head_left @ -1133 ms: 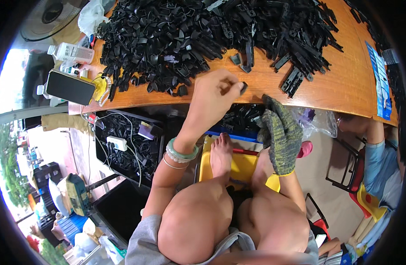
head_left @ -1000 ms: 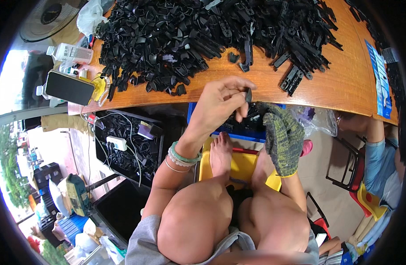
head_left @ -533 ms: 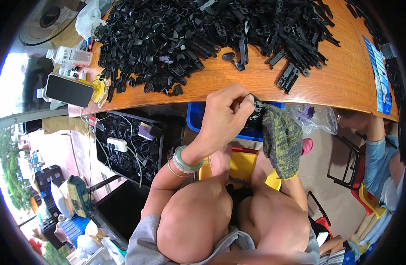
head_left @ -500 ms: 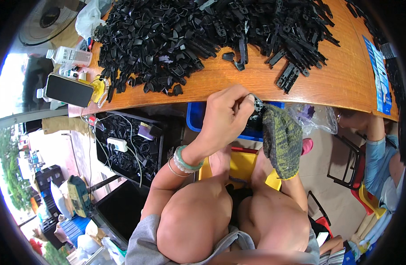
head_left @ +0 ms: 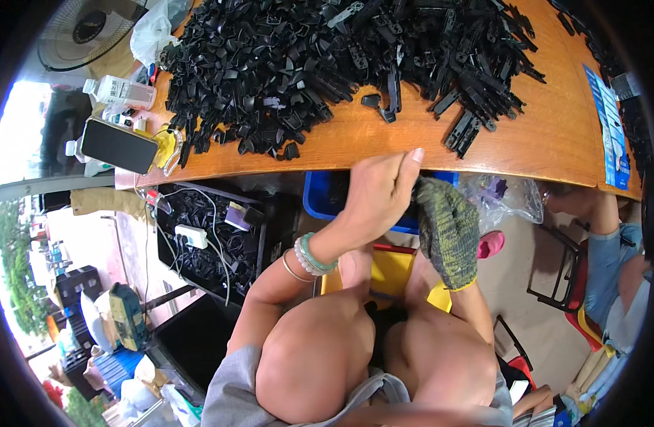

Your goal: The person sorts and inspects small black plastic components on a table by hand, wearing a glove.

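The bare left hand (head_left: 377,196) is pressed against the gloved right hand (head_left: 448,228) below the surface (head_left: 555,135) edge. Fingers are curled together; anything pinched cannot be told

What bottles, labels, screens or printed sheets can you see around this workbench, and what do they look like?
Phone: left end of the table, flat dark rectangle, screen off.
Plastic bottle: lying behind the phone, clear with a white label.
Blue sheet: right end of the table, long blue printed strip.
Plastic bag: far left corner, crumpled white.
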Action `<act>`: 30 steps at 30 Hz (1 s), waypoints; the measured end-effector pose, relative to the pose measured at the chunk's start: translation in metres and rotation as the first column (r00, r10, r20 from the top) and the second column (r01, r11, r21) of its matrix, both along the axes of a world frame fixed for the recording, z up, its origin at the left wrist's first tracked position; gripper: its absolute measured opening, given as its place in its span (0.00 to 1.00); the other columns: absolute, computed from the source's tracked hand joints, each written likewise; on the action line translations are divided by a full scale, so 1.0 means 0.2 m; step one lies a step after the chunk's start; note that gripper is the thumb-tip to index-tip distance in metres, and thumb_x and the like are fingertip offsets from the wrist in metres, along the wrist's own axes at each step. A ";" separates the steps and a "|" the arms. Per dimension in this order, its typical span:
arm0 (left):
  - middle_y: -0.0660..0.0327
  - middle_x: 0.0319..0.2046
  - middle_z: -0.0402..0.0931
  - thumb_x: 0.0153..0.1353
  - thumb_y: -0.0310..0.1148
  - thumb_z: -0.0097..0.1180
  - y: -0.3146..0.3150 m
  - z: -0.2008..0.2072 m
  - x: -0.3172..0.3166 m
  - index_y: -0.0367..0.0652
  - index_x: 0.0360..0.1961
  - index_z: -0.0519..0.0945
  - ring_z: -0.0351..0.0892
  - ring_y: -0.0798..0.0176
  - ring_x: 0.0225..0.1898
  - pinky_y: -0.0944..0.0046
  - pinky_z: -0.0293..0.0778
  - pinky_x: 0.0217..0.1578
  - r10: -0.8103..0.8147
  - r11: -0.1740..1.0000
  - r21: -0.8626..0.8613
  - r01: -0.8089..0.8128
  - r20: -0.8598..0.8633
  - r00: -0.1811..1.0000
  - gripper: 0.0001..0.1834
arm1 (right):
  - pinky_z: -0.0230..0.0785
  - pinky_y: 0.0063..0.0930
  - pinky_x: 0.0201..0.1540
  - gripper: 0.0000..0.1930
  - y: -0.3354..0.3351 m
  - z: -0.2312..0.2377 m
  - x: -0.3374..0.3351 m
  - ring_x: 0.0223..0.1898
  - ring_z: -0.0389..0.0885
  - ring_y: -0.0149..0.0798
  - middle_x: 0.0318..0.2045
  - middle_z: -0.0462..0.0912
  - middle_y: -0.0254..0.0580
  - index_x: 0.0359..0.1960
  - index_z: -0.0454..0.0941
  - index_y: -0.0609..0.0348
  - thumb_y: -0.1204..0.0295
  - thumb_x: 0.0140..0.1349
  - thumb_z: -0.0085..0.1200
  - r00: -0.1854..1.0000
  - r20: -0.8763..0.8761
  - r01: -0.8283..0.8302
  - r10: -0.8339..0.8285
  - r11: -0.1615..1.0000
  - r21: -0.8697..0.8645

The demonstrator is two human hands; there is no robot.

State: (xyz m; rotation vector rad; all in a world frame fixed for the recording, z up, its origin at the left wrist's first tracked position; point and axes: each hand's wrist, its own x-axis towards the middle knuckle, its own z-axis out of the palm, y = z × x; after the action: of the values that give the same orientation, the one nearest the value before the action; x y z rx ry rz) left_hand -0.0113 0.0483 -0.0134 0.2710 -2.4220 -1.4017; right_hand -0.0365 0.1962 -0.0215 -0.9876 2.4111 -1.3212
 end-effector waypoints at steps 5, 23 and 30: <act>0.58 0.11 0.66 0.55 0.39 0.57 -0.15 -0.04 -0.21 0.36 0.21 0.72 0.65 0.62 0.15 0.64 0.61 0.18 0.260 0.881 -0.349 -0.318 -0.203 0.944 0.16 | 0.54 0.14 0.12 0.14 -0.07 0.06 0.03 0.14 0.68 0.21 0.24 0.78 0.34 0.44 0.74 0.62 0.73 0.57 0.54 0.633 0.769 0.365 -0.091 0.911 -0.192; 0.64 0.12 0.63 0.53 0.21 0.54 -0.03 -0.16 -0.02 0.37 0.28 0.72 0.62 0.77 0.13 0.73 0.58 0.15 -0.121 0.946 -0.323 -0.028 -0.434 0.893 0.03 | 0.66 0.24 0.48 0.13 -0.18 0.02 -0.09 0.41 0.76 0.33 0.39 0.79 0.40 0.46 0.73 0.65 0.72 0.61 0.48 0.908 0.365 0.311 -0.206 0.915 -0.256; 0.62 0.13 0.65 0.51 0.29 0.60 -0.18 -0.10 -0.12 0.38 0.25 0.73 0.65 0.64 0.15 0.66 0.64 0.19 0.329 0.843 -0.402 -0.359 -0.142 0.933 0.08 | 0.67 0.16 0.27 0.15 -0.16 0.09 -0.07 0.23 0.75 0.25 0.31 0.80 0.37 0.49 0.72 0.61 0.69 0.63 0.46 0.672 0.734 0.456 -0.102 0.838 -0.301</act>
State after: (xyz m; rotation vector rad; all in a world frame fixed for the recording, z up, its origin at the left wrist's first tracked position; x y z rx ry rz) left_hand -0.0346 0.0128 -0.0343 0.5096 -2.3914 -0.6979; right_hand -0.0497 0.1646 -0.0039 -0.0695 1.7133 -1.9959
